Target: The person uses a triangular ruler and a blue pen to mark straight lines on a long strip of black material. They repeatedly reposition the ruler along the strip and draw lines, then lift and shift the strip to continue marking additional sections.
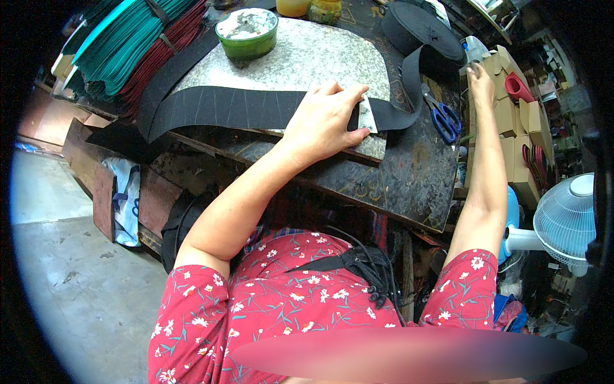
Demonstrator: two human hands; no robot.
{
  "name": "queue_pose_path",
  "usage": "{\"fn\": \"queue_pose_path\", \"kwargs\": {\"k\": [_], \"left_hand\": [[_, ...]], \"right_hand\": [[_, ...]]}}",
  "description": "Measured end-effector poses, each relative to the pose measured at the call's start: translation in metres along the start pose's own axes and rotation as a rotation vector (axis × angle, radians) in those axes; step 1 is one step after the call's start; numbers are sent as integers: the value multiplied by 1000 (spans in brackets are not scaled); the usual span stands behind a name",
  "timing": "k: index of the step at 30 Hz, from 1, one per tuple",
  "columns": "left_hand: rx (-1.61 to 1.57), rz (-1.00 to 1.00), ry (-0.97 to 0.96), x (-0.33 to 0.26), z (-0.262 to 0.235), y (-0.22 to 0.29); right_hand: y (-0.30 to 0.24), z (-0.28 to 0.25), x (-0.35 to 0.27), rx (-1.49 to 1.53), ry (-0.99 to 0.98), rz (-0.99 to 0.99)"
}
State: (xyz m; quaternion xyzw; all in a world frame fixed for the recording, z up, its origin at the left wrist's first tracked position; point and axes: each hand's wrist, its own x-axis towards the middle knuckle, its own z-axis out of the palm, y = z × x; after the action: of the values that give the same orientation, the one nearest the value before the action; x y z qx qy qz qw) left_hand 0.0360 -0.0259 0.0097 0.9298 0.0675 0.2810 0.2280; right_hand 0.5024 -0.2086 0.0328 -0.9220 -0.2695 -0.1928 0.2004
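Observation:
A wide black elastic strap with thin cross lines runs over a speckled grey-white slab. My left hand lies on the strap near the slab's right end. Its thumb and index finger grip opposite edges of a small white card pressed on the strap. From there the strap loops up to a large black roll at the back right. My right hand reaches out beyond the roll, its fingers closed around a small dark thing that I cannot make out.
Blue-handled scissors lie on the dark worktable. A green bowl of white paste stands on the slab. Bundles of teal strips and dark red strips are stacked at left. Cardboard boxes and a fan stand at right.

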Motion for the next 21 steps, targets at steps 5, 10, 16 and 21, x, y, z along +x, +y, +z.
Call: {"fn": "queue_pose_path", "kwargs": {"k": [5,10,16,21], "left_hand": [[-29,12,30,-1,0,2],[9,36,44,-2,-2,4],[9,18,28,0,-2,6],[3,26,36,-2,-3,7]], "right_hand": [[-67,-12,-14,289,-292,-50],[-201,-26,-71,-60,-461,-296],[-224,-30,-105,-45,-352,-365],[-155,-49,-53,163,-289,-282]]}}
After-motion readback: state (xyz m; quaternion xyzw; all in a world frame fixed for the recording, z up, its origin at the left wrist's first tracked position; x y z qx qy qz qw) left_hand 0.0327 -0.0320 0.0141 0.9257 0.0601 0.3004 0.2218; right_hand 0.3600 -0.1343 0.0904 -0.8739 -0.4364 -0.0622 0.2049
